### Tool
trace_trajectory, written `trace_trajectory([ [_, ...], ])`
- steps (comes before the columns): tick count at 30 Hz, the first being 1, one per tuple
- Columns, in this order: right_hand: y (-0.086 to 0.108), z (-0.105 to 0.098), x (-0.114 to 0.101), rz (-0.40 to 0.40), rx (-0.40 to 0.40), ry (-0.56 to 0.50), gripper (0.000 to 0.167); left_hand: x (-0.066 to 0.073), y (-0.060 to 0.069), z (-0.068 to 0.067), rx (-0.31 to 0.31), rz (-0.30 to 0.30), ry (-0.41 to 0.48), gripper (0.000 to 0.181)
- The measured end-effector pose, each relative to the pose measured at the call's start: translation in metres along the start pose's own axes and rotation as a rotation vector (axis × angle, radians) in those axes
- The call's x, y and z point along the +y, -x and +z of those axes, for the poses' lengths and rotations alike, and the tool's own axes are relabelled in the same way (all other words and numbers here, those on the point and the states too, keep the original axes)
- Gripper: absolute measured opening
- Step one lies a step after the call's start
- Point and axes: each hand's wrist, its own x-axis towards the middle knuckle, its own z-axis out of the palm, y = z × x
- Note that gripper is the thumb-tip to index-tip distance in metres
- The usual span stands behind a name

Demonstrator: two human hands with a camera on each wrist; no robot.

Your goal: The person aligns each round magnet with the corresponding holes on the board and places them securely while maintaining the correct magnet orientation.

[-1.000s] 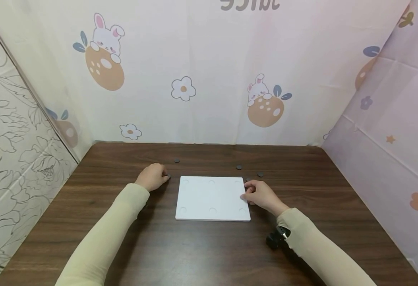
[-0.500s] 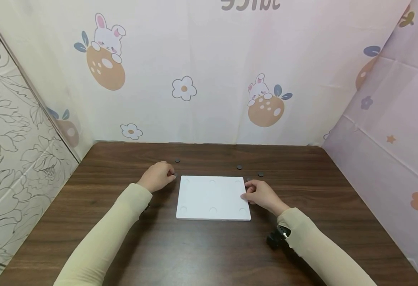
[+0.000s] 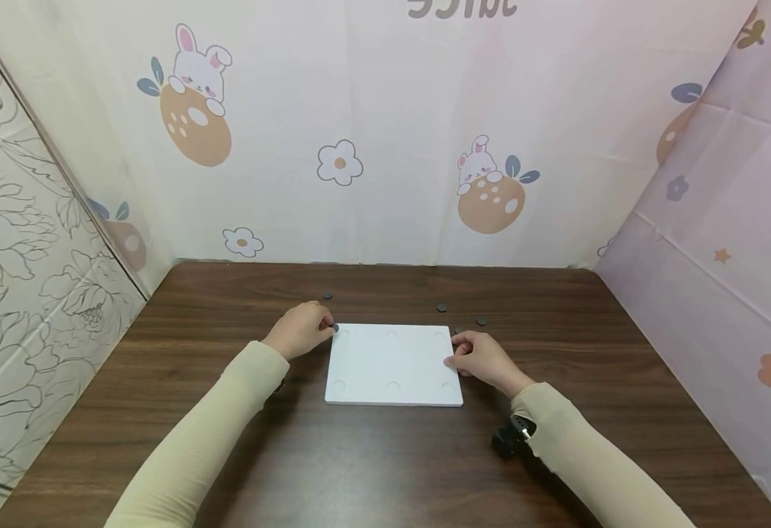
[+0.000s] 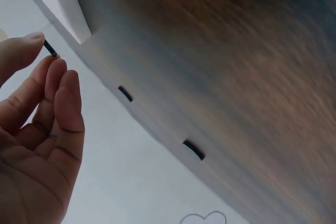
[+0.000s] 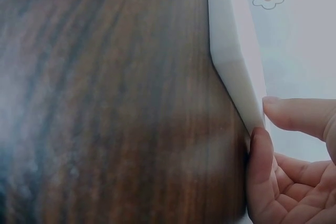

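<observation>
A white rectangular board (image 3: 393,365) with shallow round recesses lies flat on the table. My left hand (image 3: 300,328) pinches a small dark disc (image 3: 336,328) between thumb and fingertips at the board's back left corner. In the left wrist view that disc (image 4: 50,49) is held on edge by the hand (image 4: 44,124), near the board's corner (image 4: 73,17). My right hand (image 3: 487,363) grips the board's right edge, thumb on top. The right wrist view shows the fingers of that hand (image 5: 294,156) at the board's side (image 5: 236,66).
Behind the board, small dark discs lie on the brown table (image 3: 385,455): one at back left (image 3: 328,295), one at back right (image 3: 441,308), another farther right (image 3: 481,321). Part of one (image 3: 459,331) shows beside my right fingers. A patterned curtain (image 3: 399,220) stands behind the table.
My left hand has moved right with the pinched disc, from left of the board to its back left corner. My right hand has stayed at the board's right edge.
</observation>
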Motion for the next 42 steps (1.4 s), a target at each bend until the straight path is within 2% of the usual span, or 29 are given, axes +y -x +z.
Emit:
trace_trajectory([
  [13, -0.002, 0.000, 0.002, -0.001, 0.003, 0.009, 0.050, 0.008, -0.004, 0.009, -0.013, 0.021, -0.023, 0.018],
  [26, -0.002, 0.000, 0.001, 0.007, 0.006, 0.025, 0.049, 0.010, -0.008, 0.015, -0.012, 0.041, -0.044, 0.014],
  [35, -0.002, 0.000, 0.000, 0.007, 0.005, 0.025, 0.049, 0.012, -0.008, 0.016, -0.014, 0.032, -0.059, 0.012],
  [42, 0.001, -0.001, -0.003, 0.004, -0.007, 0.005, 0.049, 0.011, -0.009, 0.020, 0.004, 0.038, -0.059, 0.012],
])
